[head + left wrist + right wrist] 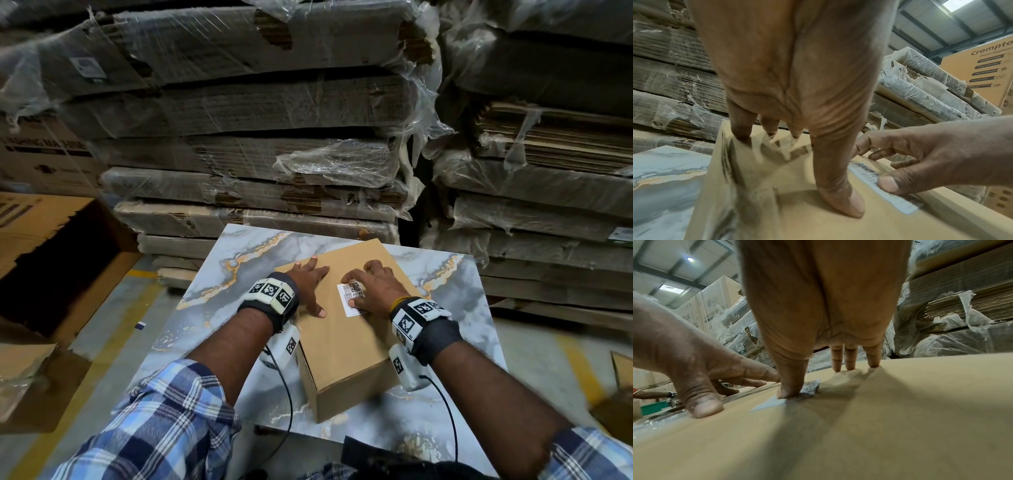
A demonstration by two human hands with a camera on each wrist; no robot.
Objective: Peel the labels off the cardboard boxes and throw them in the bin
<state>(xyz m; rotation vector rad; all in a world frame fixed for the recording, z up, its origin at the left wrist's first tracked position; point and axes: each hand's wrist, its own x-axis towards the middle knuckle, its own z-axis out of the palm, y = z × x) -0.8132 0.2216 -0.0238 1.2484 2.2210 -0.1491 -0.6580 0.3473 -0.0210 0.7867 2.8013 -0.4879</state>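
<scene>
Warehouse, wrapped cardboard stacks behind marble-look table (219,274); cardboard box (346,342) on it, left hand (308,281) flat, steadying, right hand (373,287) fingers spread on label (347,301) atop box: lift a corner first, peel slowly.

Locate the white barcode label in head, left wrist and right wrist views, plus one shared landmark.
Head: white barcode label right of centre on the brown box, partly under the right hand.
Left wrist: lower right, a strip under the right thumb.
Right wrist: left of centre, under the thumb tip; its near corner shows.
Shared landmark: the left hand lies flat on the box top beside the label, in all three.
</scene>
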